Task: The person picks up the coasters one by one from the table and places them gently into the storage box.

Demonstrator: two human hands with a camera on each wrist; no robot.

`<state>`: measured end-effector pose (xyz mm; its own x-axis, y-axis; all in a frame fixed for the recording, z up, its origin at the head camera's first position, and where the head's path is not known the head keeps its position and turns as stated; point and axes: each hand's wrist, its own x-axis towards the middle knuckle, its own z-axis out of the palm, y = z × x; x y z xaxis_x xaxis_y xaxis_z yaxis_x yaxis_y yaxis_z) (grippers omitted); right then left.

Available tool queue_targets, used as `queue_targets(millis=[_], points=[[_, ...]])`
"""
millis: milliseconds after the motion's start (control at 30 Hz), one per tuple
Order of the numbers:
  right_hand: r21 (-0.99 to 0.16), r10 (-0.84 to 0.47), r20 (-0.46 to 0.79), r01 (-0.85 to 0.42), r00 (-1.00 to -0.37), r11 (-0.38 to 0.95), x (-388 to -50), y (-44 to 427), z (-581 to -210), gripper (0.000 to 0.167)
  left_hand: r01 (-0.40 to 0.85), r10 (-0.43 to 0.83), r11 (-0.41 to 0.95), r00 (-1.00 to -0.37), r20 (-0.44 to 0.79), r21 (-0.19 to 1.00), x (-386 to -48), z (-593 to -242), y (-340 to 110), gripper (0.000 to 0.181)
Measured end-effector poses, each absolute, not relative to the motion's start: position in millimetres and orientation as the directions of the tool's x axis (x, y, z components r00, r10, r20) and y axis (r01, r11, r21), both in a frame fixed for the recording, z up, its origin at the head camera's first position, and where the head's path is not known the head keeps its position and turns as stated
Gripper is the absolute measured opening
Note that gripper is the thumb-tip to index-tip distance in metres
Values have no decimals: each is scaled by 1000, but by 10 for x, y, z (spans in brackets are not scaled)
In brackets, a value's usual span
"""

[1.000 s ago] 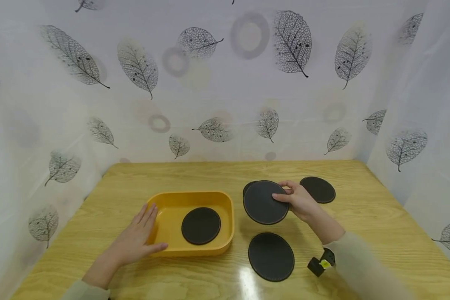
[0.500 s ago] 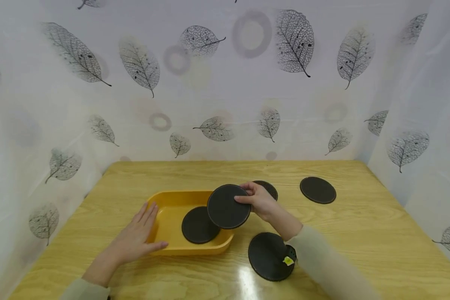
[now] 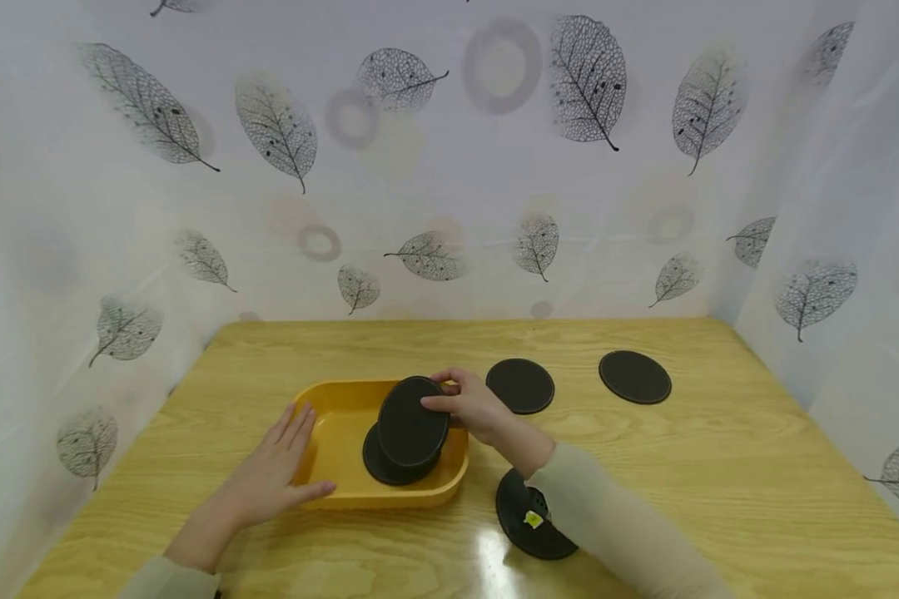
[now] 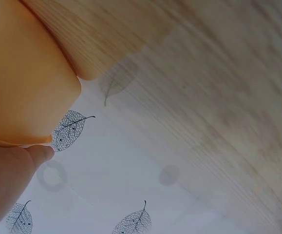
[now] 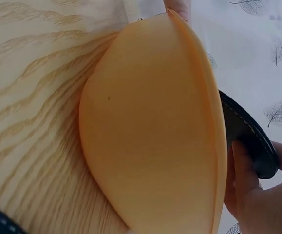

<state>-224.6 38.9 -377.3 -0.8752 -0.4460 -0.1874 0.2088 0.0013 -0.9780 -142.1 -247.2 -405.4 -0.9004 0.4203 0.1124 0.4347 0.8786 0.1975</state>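
Note:
In the head view, my right hand pinches a round black stitched coaster at its right edge, tilted over a yellow tray. Beneath it, partly covered, another black coaster lies on the tray floor. My left hand rests on the tray's left end with fingers straight and thumb spread toward the front rim. The right wrist view has the coaster behind the tray's wall, between thumb and fingers. In the left wrist view only part of the left hand shows against the tray.
Two black coasters, one behind the tray's right end and one farther right, lie flat on the wooden table. A third coaster lies near the front, partly hidden by the right sleeve. A leaf-patterned curtain stands behind.
The right hand has carried its coaster leftward from beside the tray to over the tray's inside. The coaster behind it has come into full view. The left hand has stayed put.

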Motion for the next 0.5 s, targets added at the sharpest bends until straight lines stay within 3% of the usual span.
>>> queue_targets(millis=[500], points=[[-988,-469,-145,150,-871,27,-2218,199,-3720,36,434,419,879,-901,115,199,-1427,-4061,-2478,92]])
